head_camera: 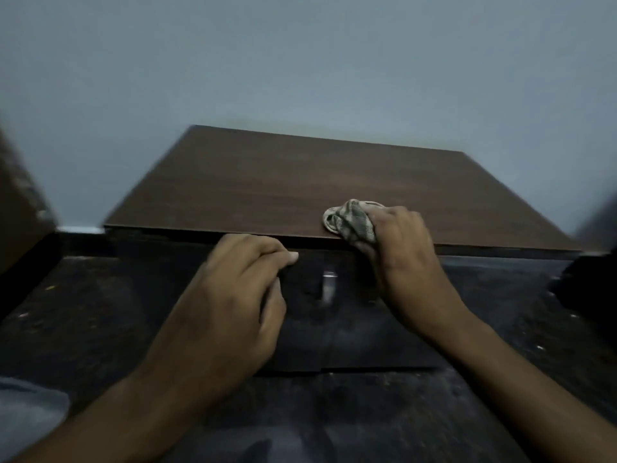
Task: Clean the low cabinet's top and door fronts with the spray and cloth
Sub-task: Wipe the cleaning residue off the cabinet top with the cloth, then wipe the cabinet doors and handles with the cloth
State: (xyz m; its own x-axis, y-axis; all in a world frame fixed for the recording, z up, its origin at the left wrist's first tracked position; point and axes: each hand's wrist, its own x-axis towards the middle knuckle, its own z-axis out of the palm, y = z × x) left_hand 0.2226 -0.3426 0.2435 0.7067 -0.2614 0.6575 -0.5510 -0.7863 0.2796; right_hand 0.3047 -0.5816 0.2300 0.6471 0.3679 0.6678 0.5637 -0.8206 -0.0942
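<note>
Checked cloth (354, 223) bunched in the right hand (397, 248) on the cabinet top (267, 182); left hand (230, 295) curled, holding nothing.

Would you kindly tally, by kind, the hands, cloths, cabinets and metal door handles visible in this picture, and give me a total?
Hands: 2, the left hand at the cabinet's front edge and the right hand gripping the cloth.
Cloths: 1, the bunched checked cloth on the top.
Cabinets: 1, the low cabinet.
Metal door handles: 1, the door handle.
Total: 5
</note>
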